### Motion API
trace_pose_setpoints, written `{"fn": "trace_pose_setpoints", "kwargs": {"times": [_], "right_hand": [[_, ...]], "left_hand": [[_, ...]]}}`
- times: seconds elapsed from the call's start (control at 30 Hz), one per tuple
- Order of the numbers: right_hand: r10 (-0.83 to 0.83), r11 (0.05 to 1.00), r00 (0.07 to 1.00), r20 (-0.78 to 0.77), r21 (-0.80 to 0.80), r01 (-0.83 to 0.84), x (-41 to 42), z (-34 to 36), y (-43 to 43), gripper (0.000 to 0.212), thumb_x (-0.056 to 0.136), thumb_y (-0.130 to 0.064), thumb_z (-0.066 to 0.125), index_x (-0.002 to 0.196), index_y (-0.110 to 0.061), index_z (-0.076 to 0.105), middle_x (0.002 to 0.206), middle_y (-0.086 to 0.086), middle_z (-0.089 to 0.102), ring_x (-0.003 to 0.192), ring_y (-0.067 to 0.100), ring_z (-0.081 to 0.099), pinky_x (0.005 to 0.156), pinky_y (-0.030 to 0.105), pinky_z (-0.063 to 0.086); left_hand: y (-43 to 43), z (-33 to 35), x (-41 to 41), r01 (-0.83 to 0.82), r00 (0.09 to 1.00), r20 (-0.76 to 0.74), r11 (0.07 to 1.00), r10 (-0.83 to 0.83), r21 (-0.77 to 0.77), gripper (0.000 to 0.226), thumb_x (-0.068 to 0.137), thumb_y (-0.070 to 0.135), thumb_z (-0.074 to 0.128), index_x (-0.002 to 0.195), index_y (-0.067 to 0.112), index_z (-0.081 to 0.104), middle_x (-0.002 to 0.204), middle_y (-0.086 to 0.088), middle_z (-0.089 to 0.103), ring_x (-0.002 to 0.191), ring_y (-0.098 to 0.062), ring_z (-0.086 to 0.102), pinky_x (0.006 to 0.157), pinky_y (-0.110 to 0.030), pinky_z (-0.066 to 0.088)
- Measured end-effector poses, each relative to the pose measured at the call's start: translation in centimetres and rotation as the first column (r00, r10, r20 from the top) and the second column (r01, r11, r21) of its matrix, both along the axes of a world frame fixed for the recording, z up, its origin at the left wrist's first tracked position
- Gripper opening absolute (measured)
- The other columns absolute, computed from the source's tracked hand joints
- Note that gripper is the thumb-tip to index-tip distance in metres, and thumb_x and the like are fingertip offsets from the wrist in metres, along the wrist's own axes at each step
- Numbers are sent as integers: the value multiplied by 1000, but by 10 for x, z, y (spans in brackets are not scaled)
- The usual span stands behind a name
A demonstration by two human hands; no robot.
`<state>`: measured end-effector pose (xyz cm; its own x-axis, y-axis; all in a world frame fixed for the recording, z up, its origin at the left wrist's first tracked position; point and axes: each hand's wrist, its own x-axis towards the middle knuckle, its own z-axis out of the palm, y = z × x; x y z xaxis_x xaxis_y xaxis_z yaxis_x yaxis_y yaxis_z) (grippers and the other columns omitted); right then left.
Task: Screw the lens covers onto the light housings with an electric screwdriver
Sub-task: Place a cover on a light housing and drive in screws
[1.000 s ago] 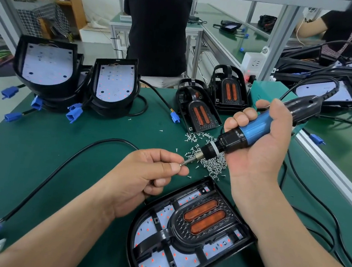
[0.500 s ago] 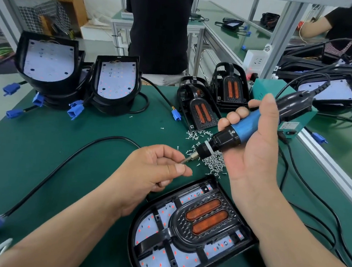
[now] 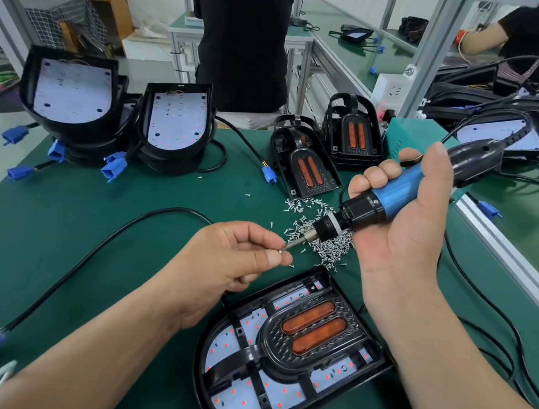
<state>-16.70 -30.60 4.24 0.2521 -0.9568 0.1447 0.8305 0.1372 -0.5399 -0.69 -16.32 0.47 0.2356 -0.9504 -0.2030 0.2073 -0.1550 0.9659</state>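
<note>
Seating a screw on the driver bit

Pinching a small screw (image 3: 279,252) between thumb and forefinger, the left hand (image 3: 233,266) holds it against the tip of the bit (image 3: 292,244); its other fingers are curled loosely under the palm. The right hand (image 3: 403,222) is wrapped around the blue-and-black electric screwdriver (image 3: 389,195), thumb laid along the top. The tool is tilted, with its bit pointing down and left towards the left hand and its cord running off to the upper right.

Just beneath the bit, a pile of loose screws (image 3: 324,238) lies on the green bench mat (image 3: 65,219). Nearer the person, below both hands, a light housing (image 3: 197,371) lies flat. A black lens cover (image 3: 312,328) with two orange lenses sits inside it, over a white LED board. Neither hand touches it.

Beyond the screw pile two stacks of spare lens covers (image 3: 304,165) stand tilted, beside a teal box (image 3: 411,135). At the far left two open housings (image 3: 72,95) lean with their white boards showing, blue connectors (image 3: 113,166) lying in front of them. A black cable (image 3: 94,254) curves across the mat on the left. Behind the bench stands a person in dark clothing (image 3: 243,39).
</note>
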Motion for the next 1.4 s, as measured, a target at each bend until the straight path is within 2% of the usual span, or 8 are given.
{"fn": "trace_pose_setpoints", "kwargs": {"times": [0.3, 0.63, 0.73, 0.93, 1.03, 1.17, 1.3, 1.4], "right_hand": [[19, 1000, 999, -34, -15, -20, 0, -1, 1, 21, 103, -36, 66, 101, -17, 58, 79, -1, 52, 66, 15, 51, 67, 31, 50], [-5, 999, 989, -147, -54, -3, 4, 0, 6, 30, 103, -44, 66, 106, -16, 54, 81, 0, 54, 67, 16, 55, 71, 33, 53], [-2, 1000, 990, -138, 6, 3, 3, -2, 5, 31, 102, -45, 68, 101, -17, 54, 80, 0, 54, 67, 16, 55, 71, 34, 53], [-10, 992, 996, -92, 128, 22, 0, -5, 1, 36, 99, -49, 71, 101, -17, 55, 80, 0, 55, 67, 15, 55, 69, 33, 54], [-4, 991, 998, -59, 135, 12, -4, 0, 3, 35, 100, -46, 72, 103, -15, 55, 80, 0, 55, 68, 16, 56, 69, 33, 54], [52, 997, 998, -27, 65, -50, -6, 11, 11, 30, 103, -41, 68, 105, -14, 56, 80, -1, 53, 67, 14, 53, 66, 31, 51], [170, 983, 984, -48, -62, -172, -4, 18, 29, 25, 107, -40, 59, 104, -16, 55, 81, -3, 50, 67, 12, 50, 67, 28, 49], [243, 959, 964, -106, -125, -256, 1, 20, 42, 24, 108, -39, 53, 104, -16, 54, 79, -3, 49, 64, 11, 50, 65, 28, 48]], "left_hand": [[0, 0, 0, 16, 1000, -5, 1000, -16, 3, 17, 76, 11, 83, 92, 14, 77, 103, -20, 79, 48, -6, 38, 43, -13, 32], [1, -2, 1, -50, 984, 173, 999, 47, 17, 13, 81, 9, 87, 87, 17, 79, 86, -17, 70, 50, -7, 41, 47, -14, 34], [1, -2, 3, -36, 986, 162, 999, 31, 32, 12, 85, 7, 84, 91, 15, 79, 100, -26, 75, 51, -9, 40, 47, -15, 34], [4, 2, 8, 84, 992, 88, 996, -88, 44, 37, 81, 14, 82, 116, 6, 73, 107, -15, 80, 53, -6, 38, 48, -15, 30], [9, 7, 17, 131, 986, 95, 988, -139, 79, 36, 83, 22, 76, 113, 2, 74, 99, -12, 79, 54, -7, 39, 46, -15, 30], [19, 15, 34, 223, 939, 222, 956, -264, 191, 28, 85, 32, 73, 97, 7, 79, 76, -5, 65, 51, -8, 32, 46, -18, 24], [25, 20, 38, 324, 803, 411, 896, -431, 304, 39, 85, 45, 73, 93, 8, 78, 70, 3, 58, 56, -11, 36, 50, -22, 27], [27, 20, 41, 350, 758, 461, 884, -461, 308, 24, 89, 40, 75, 94, 18, 83, 68, 11, 63, 58, -4, 46, 51, -17, 33]]}}
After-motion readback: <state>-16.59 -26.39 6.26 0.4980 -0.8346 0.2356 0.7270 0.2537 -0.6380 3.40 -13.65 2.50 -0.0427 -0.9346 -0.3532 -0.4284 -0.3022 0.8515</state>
